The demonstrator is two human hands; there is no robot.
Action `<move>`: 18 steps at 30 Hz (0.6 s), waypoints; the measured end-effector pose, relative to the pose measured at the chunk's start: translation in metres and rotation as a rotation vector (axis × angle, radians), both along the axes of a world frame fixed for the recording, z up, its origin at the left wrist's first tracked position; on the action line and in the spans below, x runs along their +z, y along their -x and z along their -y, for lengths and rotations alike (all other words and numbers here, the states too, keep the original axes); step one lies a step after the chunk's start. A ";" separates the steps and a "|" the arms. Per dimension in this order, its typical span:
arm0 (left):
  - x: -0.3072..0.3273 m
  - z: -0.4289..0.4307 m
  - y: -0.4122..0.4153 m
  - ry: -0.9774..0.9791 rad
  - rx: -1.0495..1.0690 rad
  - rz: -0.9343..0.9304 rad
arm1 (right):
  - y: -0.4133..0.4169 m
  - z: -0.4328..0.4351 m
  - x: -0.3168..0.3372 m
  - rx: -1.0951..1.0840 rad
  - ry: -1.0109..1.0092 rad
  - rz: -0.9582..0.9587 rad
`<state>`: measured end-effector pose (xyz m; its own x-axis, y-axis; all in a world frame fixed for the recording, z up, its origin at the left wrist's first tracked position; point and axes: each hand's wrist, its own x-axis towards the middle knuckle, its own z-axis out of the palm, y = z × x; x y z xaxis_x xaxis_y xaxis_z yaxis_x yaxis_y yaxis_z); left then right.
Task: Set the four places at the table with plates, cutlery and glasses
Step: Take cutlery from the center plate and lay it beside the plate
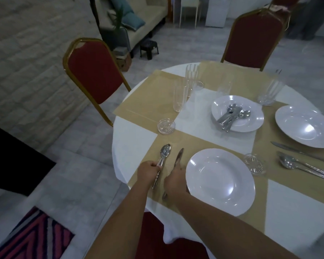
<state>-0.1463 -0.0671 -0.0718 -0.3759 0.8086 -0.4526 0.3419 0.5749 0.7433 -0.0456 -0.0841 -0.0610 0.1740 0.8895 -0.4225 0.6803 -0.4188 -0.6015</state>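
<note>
On the near beige placemat (200,143) lies a white plate (220,181). Left of it, my left hand (148,171) grips a fork and spoon (164,153) held together, their heads pointing away from me. My right hand (175,179) holds a knife (179,157) flat on the mat beside the plate's rim. A stack of plates (250,111) in the middle carries several spare cutlery pieces (231,115). At the right, another plate (305,125) has a knife (301,152) and spoon with fork (303,167) beside it.
Tall glasses (179,96) (192,79) stand on the far-left mat; a cut tumbler (268,94) stands farther right. Small glass coasters (165,126) (253,163) lie on the mats. Red chairs (93,71) (254,36) stand around the round white-clothed table (133,143).
</note>
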 end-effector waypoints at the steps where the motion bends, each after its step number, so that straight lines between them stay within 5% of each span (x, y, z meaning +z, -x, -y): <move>1: -0.001 0.000 0.001 0.002 -0.013 -0.015 | 0.001 0.001 -0.001 0.004 0.005 0.013; 10: 0.003 0.008 0.001 0.036 -0.171 -0.286 | -0.015 0.012 -0.003 0.262 -0.092 0.045; 14: 0.004 0.007 0.000 0.030 -0.178 -0.326 | -0.027 0.025 -0.001 0.733 -0.193 0.485; 18: 0.005 0.006 -0.001 0.047 -0.187 -0.371 | -0.032 0.029 -0.004 0.952 -0.261 0.763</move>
<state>-0.1451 -0.0734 -0.0666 -0.3694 0.8599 -0.3524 0.6829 0.5083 0.5246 -0.0132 -0.1134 -0.0646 -0.4621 0.8385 -0.2889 0.8591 0.5041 0.0890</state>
